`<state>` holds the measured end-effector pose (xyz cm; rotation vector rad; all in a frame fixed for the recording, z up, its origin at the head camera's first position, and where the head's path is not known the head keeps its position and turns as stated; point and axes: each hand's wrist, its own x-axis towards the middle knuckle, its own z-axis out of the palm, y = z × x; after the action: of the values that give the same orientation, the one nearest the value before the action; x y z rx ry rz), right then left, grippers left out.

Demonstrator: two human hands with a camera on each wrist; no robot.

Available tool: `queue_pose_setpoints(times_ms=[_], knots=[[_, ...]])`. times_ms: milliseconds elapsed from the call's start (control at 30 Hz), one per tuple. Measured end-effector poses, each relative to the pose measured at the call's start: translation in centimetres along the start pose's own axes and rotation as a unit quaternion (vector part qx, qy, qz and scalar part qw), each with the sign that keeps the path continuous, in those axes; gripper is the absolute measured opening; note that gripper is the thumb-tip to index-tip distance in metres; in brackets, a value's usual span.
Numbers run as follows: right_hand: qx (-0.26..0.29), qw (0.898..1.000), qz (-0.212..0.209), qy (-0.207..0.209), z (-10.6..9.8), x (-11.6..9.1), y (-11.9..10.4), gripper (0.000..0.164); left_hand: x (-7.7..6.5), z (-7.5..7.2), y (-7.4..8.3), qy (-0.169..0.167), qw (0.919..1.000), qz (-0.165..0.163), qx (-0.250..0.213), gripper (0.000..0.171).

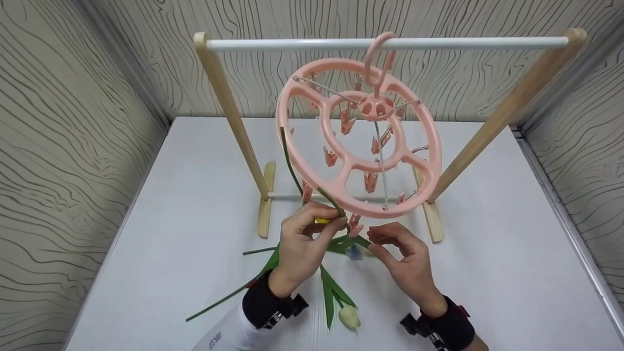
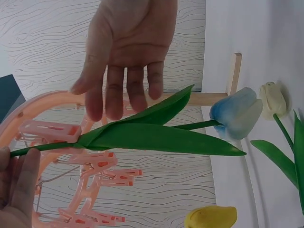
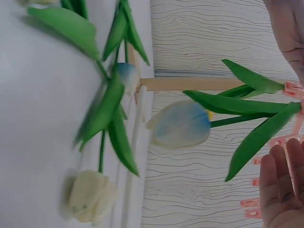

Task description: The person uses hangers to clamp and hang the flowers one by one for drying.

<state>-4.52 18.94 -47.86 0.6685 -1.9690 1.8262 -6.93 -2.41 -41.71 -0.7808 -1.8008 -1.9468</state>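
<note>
Tulip bloom [image 2: 236, 113] hangs below the left hand's grip [image 1: 303, 240].

Above and beyond the hands, the hoop [image 1: 348, 162] blocks the way, its nearest clip [image 1: 355, 225] dangling below the rim. A stem [image 1: 290, 163] stands just beyond the left hand [image 1: 306, 241]. The blue tulip [image 1: 354, 252] hangs in the gap between it and the right hand [image 1: 409, 263], which has room outward, in front of the right post [image 1: 507, 116]. Backward, the gap passes over the white tulip [image 1: 348, 317].
</note>
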Motion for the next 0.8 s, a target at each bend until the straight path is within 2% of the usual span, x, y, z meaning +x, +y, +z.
queue_pose_setpoints(times_ms=[267,500,667,733,800], knots=[[-0.057,0.997,0.06,0.001,0.3,-2.6,0.8,0.024,0.2,-0.9,-0.2,0.005,0.9999,0.004,0.012,0.011],[-0.111,0.991,0.068,-0.023,1.6,-5.0,1.4,0.029,0.5,-1.5,-0.4,0.013,0.9994,0.011,0.03,0.011],[-0.13,0.984,0.098,-0.073,2.4,-6.1,1.7,0.017,0.7,-1.8,-0.4,0.025,0.9989,0.01,0.039,0.013],[-0.14,0.976,0.128,-0.106,2.6,-6.3,1.8,0.009,0.7,-1.9,-0.4,0.028,0.9988,0.009,0.039,0.012],[-0.156,0.964,0.164,-0.142,2.7,-6.3,1.8,0.011,0.7,-2.0,-0.4,0.031,0.9988,0.006,0.036,0.012]])
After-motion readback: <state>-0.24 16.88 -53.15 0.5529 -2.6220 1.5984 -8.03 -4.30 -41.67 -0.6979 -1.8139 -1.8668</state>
